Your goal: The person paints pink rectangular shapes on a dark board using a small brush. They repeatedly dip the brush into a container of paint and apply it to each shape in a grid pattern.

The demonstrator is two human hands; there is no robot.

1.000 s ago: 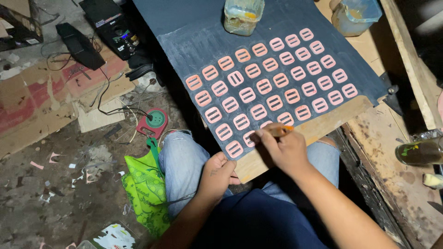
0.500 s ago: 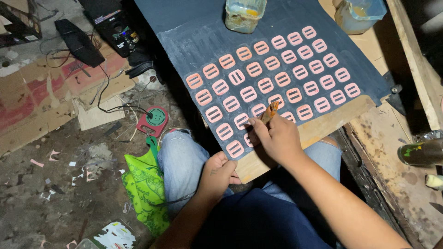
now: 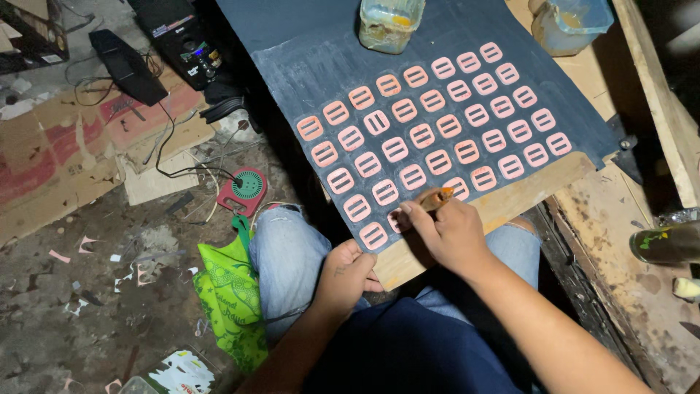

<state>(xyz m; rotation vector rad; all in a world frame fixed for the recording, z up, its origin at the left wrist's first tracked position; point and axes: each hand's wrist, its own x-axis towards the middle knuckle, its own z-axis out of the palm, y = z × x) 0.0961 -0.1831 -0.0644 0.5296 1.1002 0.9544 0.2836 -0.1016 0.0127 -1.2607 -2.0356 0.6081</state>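
At the far left of the frame we see flattened cardboard (image 3: 51, 153) on a dirty floor, with a black oblong device (image 3: 127, 66) and tangled cables above it. Moving right, a small round red gadget (image 3: 248, 187) lies on the floor, and just below it a bright green bag (image 3: 230, 295) rests against our left knee. Our left hand (image 3: 348, 273) sits low in the centre, fingers curled loosely under the near edge of the wooden board (image 3: 510, 201) — it grips the edge and holds nothing else. The board rests on our lap and carries a dark sheet (image 3: 292, 44) set with rows of pink slotted buckles (image 3: 430, 135). Our right hand (image 3: 448, 233) lies just right of centre, closed around a thin brush (image 3: 436, 198) with an orange tip, which points at the near row of buckles; whether the tip touches one we cannot tell. At the top a clear jar (image 3: 390, 22) stands on the sheet, and further right a second plastic tub (image 3: 569, 22) — both hold yellowish liquid. At the far right edge a glass bottle (image 3: 667, 244) lies on a worn wooden surface.
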